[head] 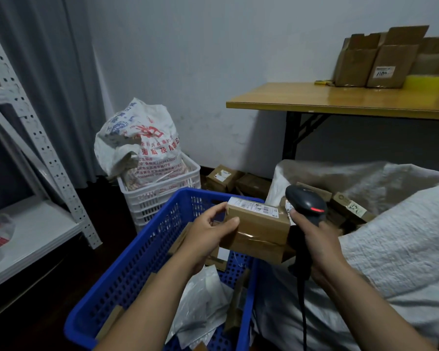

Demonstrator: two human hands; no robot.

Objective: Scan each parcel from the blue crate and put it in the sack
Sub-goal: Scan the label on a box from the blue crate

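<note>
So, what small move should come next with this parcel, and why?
Probably aim the scanner in the right hand at the white label on top of the parcel that the left hand holds above the blue crate. The label faces up, while the scanner sits beside the parcel, not over it. The sack lies to the right.

Left grip [209, 233] and right grip [313, 235] sit side by side, fingers curled (thumbs inward).
</note>
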